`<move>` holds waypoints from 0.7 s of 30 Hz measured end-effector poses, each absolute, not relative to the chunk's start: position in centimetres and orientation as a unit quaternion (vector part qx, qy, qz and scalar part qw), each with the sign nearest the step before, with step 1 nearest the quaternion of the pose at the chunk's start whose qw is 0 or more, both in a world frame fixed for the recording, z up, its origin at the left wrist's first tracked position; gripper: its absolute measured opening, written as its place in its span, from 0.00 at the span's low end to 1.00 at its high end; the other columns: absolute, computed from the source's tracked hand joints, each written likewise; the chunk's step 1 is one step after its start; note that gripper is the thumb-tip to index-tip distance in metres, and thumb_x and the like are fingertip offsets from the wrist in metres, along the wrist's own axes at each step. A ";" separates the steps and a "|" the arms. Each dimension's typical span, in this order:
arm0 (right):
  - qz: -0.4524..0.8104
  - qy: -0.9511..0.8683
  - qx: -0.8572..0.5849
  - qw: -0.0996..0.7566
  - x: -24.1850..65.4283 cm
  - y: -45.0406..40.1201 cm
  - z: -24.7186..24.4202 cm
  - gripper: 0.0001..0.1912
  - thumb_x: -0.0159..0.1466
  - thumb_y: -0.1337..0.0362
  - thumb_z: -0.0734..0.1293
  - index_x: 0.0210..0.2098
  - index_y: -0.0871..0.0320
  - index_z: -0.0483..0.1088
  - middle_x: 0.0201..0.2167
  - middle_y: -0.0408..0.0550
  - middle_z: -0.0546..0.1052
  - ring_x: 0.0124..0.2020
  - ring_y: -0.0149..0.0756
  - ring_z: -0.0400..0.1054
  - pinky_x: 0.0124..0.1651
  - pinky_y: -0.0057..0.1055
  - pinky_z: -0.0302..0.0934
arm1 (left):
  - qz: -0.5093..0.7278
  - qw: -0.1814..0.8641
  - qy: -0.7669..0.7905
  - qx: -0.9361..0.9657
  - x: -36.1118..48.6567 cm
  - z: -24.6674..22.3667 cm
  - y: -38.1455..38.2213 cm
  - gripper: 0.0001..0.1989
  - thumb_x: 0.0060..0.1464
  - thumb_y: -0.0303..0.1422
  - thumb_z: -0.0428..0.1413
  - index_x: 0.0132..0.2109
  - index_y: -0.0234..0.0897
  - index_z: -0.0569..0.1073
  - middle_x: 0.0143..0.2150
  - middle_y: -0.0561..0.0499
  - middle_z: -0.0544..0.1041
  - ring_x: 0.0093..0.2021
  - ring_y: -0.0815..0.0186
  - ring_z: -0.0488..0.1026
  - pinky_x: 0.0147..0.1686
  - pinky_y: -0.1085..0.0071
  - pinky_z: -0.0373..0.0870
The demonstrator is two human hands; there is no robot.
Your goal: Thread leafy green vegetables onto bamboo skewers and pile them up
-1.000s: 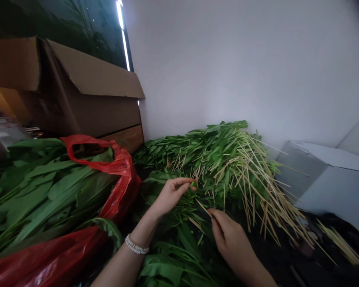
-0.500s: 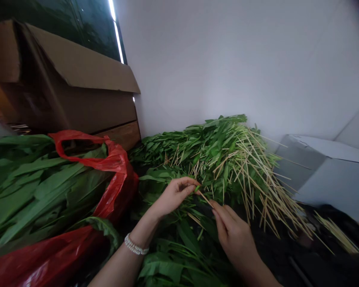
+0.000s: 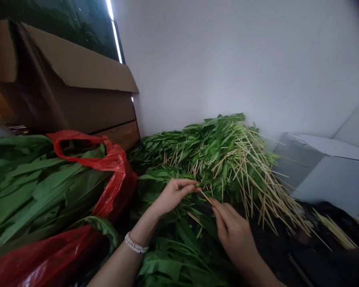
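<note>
Between thumb and fingers my left hand (image 3: 177,194) pinches a small piece of green leaf (image 3: 198,185), most of it hidden by the fingertips. A thin wooden skewer (image 3: 206,196) runs from that leaf down to my right hand (image 3: 231,223), which is closed around its lower end. Both hands hover over loose green leaves (image 3: 179,259). Just beyond them lies a heap of leaves (image 3: 194,139) with many thin skewers (image 3: 251,171) sticking out toward the right.
On the left, a red plastic bag (image 3: 116,175) holds long green leaves (image 3: 42,179). Behind it stands an open cardboard box (image 3: 92,107). A white box (image 3: 326,171) is at the right by the wall, with loose skewers (image 3: 336,229) near it.
The hands keep their grips with hardly any movement. The green piece at the left fingertips shows slightly less, and the whole view has shifted a little.
</note>
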State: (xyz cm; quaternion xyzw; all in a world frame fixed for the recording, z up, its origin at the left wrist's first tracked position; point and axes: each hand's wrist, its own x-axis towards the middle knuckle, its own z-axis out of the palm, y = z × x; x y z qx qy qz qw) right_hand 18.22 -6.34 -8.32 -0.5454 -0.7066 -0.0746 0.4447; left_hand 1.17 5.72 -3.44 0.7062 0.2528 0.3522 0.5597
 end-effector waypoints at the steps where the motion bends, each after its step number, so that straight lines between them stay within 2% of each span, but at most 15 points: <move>1: -0.075 -0.706 -0.547 0.444 18.2 -6.3 -8.3 0.16 0.69 0.69 0.56 0.54 0.59 0.66 0.38 0.50 0.74 0.38 0.33 0.72 0.45 0.29 0.66 | 0.352 0.557 0.253 0.709 1.2 -3.5 5.7 0.16 0.54 0.38 0.58 0.45 0.32 0.78 0.41 0.44 0.82 0.43 0.59 0.78 0.48 0.65 0.70; 7: -0.079 -0.706 -0.554 0.434 18.2 -6.4 -8.6 0.17 0.69 0.68 0.56 0.54 0.59 0.66 0.37 0.50 0.74 0.37 0.33 0.72 0.46 0.30 0.66 | 0.344 0.557 0.251 0.713 1.2 -3.4 5.6 0.16 0.55 0.38 0.57 0.46 0.32 0.78 0.41 0.44 0.82 0.44 0.59 0.78 0.50 0.64 0.70; 18: -0.099 -0.702 -0.556 0.434 18.1 -6.0 -9.1 0.17 0.69 0.70 0.55 0.53 0.62 0.67 0.36 0.51 0.74 0.37 0.35 0.72 0.45 0.31 0.66 | 0.334 0.525 0.255 0.740 1.8 -3.1 5.0 0.14 0.55 0.37 0.57 0.44 0.32 0.80 0.39 0.44 0.82 0.41 0.59 0.78 0.46 0.66 0.71; 21: -0.107 -0.704 -0.556 0.428 18.2 -6.0 -9.0 0.17 0.69 0.70 0.55 0.54 0.62 0.66 0.37 0.52 0.75 0.38 0.35 0.72 0.45 0.32 0.66 | 0.338 0.512 0.260 0.745 1.7 -3.0 5.0 0.15 0.54 0.36 0.58 0.46 0.33 0.78 0.40 0.45 0.82 0.42 0.60 0.78 0.47 0.66 0.71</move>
